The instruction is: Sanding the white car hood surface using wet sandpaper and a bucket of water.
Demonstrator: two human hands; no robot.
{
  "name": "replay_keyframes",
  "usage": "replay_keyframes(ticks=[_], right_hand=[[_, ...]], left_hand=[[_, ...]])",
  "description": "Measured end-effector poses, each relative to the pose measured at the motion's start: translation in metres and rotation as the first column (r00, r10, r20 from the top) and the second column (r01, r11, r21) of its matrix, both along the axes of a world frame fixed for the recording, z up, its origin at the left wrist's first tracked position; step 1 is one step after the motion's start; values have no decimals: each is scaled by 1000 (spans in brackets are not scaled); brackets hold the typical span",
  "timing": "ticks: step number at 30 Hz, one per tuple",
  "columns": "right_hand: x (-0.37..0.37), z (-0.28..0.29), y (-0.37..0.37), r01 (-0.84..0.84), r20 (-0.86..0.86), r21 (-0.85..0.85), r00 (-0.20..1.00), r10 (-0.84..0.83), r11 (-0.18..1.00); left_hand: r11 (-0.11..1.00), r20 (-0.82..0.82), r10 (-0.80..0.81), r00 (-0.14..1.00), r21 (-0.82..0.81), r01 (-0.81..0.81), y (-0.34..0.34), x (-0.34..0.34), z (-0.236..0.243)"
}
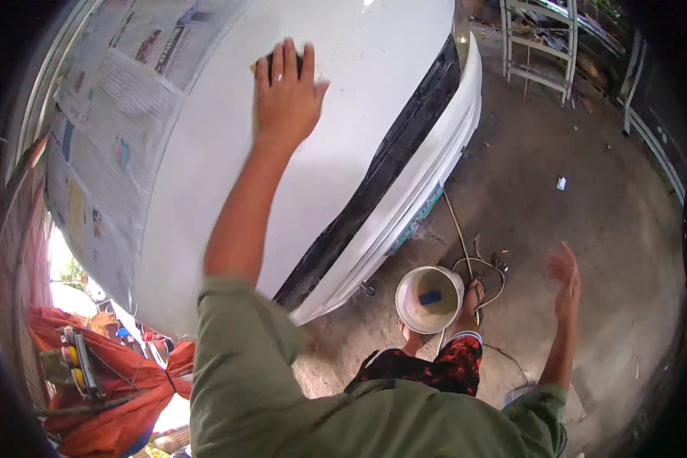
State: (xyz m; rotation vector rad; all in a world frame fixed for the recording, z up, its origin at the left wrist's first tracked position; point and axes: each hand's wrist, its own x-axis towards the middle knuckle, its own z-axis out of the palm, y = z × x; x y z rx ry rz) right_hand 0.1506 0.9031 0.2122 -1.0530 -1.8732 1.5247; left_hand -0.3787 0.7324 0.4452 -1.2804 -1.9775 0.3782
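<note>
My left hand (288,95) lies palm down on the white car panel (336,99), fingers over a small dark pad (294,64) with a yellowish edge. The hand covers most of the pad, so its exact kind does not show. A few specks dot the panel near the fingertips. Off to the right, my right hand (566,278) hangs in the air above the floor, away from the car. Its fingers are stretched out, somewhat blurred, and hold nothing. Between my body and the bumper is a whitish bucket (408,305) with a blue block (430,298) inside.
Newspaper sheets (122,99) cover the car's glass. Black covering (389,153) runs along the panel's edge. A hose (458,229) loops on the floor by my feet. A ladder-like metal frame (538,46) stands at the far right; an orange tarp (107,404) hangs lower left.
</note>
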Motion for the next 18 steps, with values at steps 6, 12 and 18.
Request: replay_keyframes(ticks=[6, 12, 18], right_hand=[[152, -50, 7, 308, 210, -91, 935, -285, 947], [46, -21, 31, 176, 132, -13, 976, -173, 984], [94, -67, 26, 230, 229, -157, 954, -192, 960]], left_hand=[[950, 144, 289, 946, -168, -265, -110, 48, -29], [998, -88, 57, 994, 17, -56, 83, -7, 0], [985, 72, 158, 985, -83, -152, -38, 25, -23]])
